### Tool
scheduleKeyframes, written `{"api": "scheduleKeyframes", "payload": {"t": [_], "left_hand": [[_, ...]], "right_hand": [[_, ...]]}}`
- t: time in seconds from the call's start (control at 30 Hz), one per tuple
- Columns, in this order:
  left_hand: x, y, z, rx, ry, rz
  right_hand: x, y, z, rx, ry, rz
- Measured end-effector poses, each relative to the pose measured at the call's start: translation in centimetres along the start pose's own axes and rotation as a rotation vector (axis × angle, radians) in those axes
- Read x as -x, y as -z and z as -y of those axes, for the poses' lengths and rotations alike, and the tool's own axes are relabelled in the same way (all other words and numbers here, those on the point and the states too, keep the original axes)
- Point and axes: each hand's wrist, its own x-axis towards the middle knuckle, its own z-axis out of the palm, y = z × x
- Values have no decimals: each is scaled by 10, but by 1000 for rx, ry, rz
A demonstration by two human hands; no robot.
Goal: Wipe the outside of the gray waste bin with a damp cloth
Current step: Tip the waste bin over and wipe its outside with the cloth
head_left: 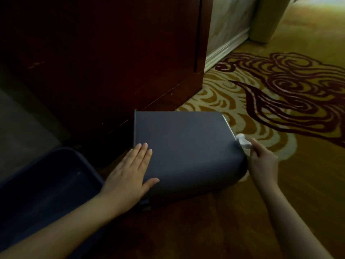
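Two bare forearms come in from the bottom edge. Left hand (131,171) lies flat, palm down, fingers together and extended, on the near-left part of the gray bin (186,152) — pressing on it, not gripping anything. Right hand (261,163) is at the bin's right edge, fingers pinched closed around a small white cloth (243,141); cloth touches the bin's right rim/side, bunched up (can't tell from here if it's damp). Bin lies on its side on the carpet (280,184), broad flat face up, its left edge close to the base of the dark wooden cabinet (102,62). Left of the left forearm, a second dark blue-gray container (46,184) sits open side up, just beside the bin; inside too dark to read. Carpet is gold with cream and dark red swirl pattern, pattern strongest beyond the bin to the right. Further back: white baseboard (226,46) along a pale wall, and a pale upholstered furniture leg or corner (267,21) at top right, standing on the carpet.
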Motion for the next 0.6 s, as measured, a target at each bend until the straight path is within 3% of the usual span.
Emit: {"api": "scheduleKeyframes", "payload": {"t": [0.13,0.27,0.33,0.43,0.47,0.5,0.6], "left_hand": [[-1,1,2,12,-15,7],[-1,0,4,-5,-20,17],[-2,-1,4,9,-19,19],[-2,-3,6,25,-23,12],[-2,-3,7,22,-25,13],[-2,-3,7,16,-27,19],[-4,-4,8,15,-21,13]], "right_hand": [[71,-26,1,0,333,-52],[116,-48,-32,41,395,-60],[130,-51,-51,-72,216,-30],[131,-47,-58,-413,-465,-98],[125,-43,-58,-493,-599,-136],[118,-38,-56,-543,-632,-160],[104,-30,-25,-600,-483,-154]]}}
